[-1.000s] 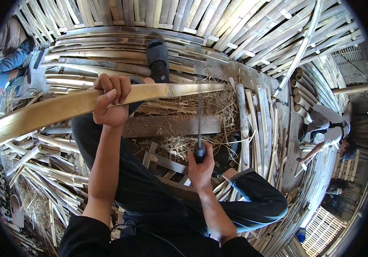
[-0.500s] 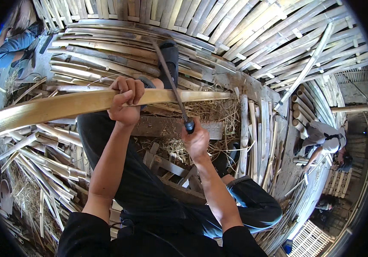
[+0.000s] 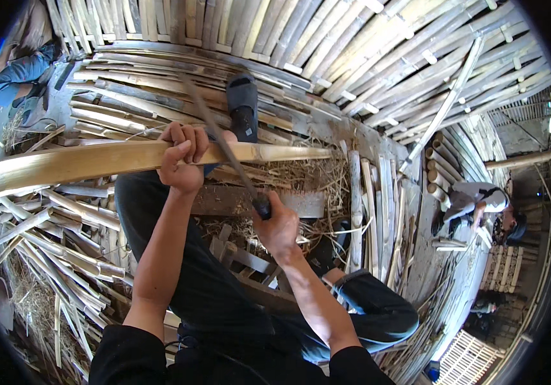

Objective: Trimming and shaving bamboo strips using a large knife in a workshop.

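A long, pale split bamboo strip lies crosswise in front of me, its wide end at the left. My left hand is wrapped round it near its middle. In my right hand is the black handle of a long-bladed knife. The dark blade points up and to the left, passing over the strip just right of my left hand. Whether its edge touches the bamboo I cannot tell. Beneath the strip, a wooden board sits between my legs.
Split bamboo pieces are piled at the left, with more beyond my sandalled foot. Shavings cover the ground under the strip. Upright bamboo lengths stand at the right. One person crouches far right; another person's legs show far left.
My right hand has moved left and slightly nearer to me, and the knife's blade has swung left with it. My left hand keeps its grip on the bamboo strip.
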A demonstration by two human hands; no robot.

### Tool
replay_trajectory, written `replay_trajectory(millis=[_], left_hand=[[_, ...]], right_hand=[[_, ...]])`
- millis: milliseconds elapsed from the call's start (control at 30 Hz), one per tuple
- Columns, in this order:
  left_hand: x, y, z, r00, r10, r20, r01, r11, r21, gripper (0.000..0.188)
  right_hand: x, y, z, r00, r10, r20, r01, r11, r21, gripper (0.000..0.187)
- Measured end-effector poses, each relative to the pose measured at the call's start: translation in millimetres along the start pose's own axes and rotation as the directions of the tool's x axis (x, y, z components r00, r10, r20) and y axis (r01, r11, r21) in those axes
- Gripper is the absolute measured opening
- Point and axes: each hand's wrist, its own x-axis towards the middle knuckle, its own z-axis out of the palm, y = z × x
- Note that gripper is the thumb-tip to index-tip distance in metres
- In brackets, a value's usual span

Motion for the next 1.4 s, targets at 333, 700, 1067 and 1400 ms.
replay_trajectory(millis=[333,700,1067,1400], left_hand=[[-11.2,-14.0,1.3,0.998,-0.020,-0.062,0.021,1.000,0.004,0.026],[-15.6,-19.9,-16.6,0.992,0.000,-0.125,-0.002,1.000,-0.011,0.026],[-21.2,-10.6,-6.6,0.999,-0.008,-0.035,0.007,1.000,-0.009,0.026],[-19.2,10.1,0.9,1.000,-0.015,-0.020,0.016,0.999,0.030,0.027]], right_hand=[[-9.4,25.1,8.3,0.972,0.227,-0.067,-0.220,0.971,0.094,0.022],[-7.3,11.1,1.4,0.950,0.311,-0.025,-0.308,0.949,0.069,0.021],[3.7,47.8,2.8,0.943,0.319,-0.097,-0.327,0.942,-0.079,0.031],[-2.9,102.2,47.5,0.906,0.415,-0.080,-0.419,0.907,-0.037,0.033]])
